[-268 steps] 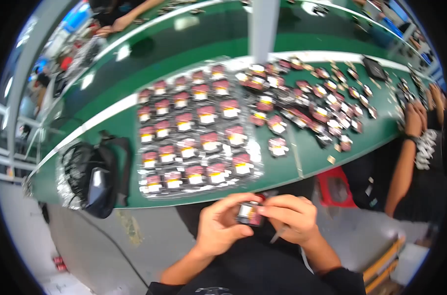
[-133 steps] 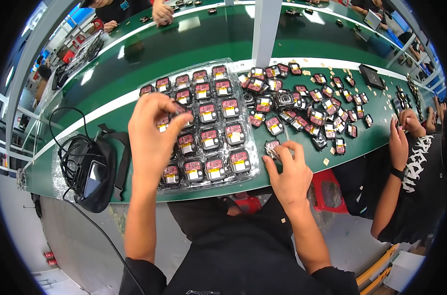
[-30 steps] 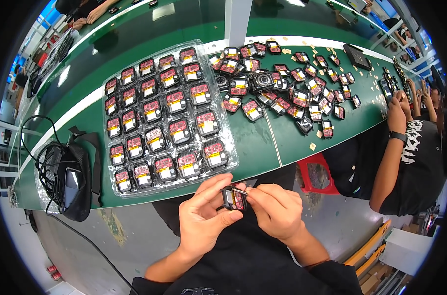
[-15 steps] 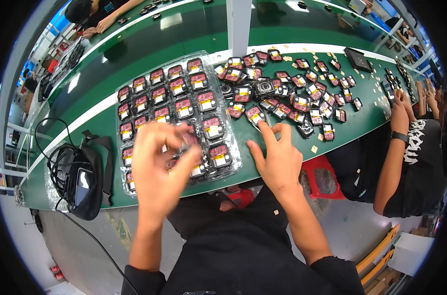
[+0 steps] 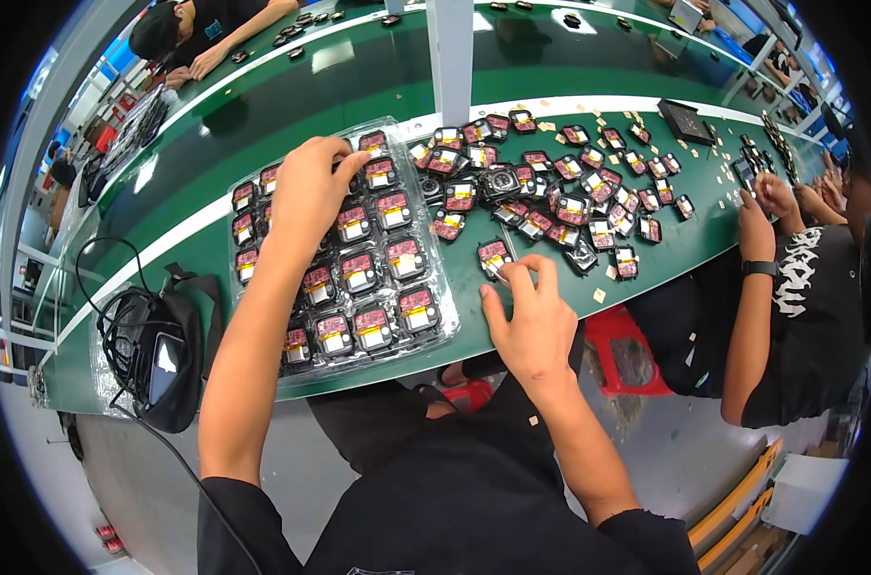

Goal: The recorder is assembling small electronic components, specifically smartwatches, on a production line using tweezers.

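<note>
Head view: green workbench (image 5: 263,105) in a factory hall, white-edged, parts-strewn.

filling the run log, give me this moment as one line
left hand: reaching over clear tray, on a module in its upper rows | right hand: fingertips at loose module on green bench | loose pile beyond

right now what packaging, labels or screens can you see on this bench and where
Clear plastic tray: bench left, under the left hand; ribbed, rows of pockets.
Small modules: in the tray; dark squares with red and yellow labels.
Loose modules: bench middle; same look, right hand at the nearest.
Black flat box: far right, plain.
</note>
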### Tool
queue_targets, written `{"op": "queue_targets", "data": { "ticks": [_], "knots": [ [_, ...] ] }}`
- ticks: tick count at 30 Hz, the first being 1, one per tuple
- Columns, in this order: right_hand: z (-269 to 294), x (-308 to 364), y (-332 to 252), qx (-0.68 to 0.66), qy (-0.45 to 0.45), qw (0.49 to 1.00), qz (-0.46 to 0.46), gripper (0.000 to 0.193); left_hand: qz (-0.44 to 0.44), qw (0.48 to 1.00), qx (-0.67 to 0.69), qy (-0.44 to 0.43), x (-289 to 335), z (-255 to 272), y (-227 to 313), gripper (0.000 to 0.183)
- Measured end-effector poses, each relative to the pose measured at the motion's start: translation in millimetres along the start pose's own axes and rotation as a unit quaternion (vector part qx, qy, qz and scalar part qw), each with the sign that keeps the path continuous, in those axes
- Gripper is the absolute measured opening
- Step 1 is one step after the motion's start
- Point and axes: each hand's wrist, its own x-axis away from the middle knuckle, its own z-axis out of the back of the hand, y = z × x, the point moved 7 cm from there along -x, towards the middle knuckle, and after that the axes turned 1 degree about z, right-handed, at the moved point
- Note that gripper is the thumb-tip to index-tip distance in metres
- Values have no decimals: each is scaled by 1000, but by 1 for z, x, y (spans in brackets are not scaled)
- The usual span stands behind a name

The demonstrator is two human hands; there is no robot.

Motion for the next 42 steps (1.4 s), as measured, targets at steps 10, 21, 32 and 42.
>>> {"op": "queue_targets", "data": {
  "ticks": [10,21,32,42],
  "knots": [
    [-2,-2,2,-15,-7,1000,-4,23,-8,996,-58,-72,20,-3,-11,38],
    [52,9,2,-306,-29,948,85,33,65,858,490,-142,114,25,110,32],
    [85,25,-47,-316,-52,899,299,40,285,410,709,-498,191,-20,125,38],
    [71,27,-34,-217,-85,966,117,43,252,425,851,-181,199,-17,110,59]
  ]
}}
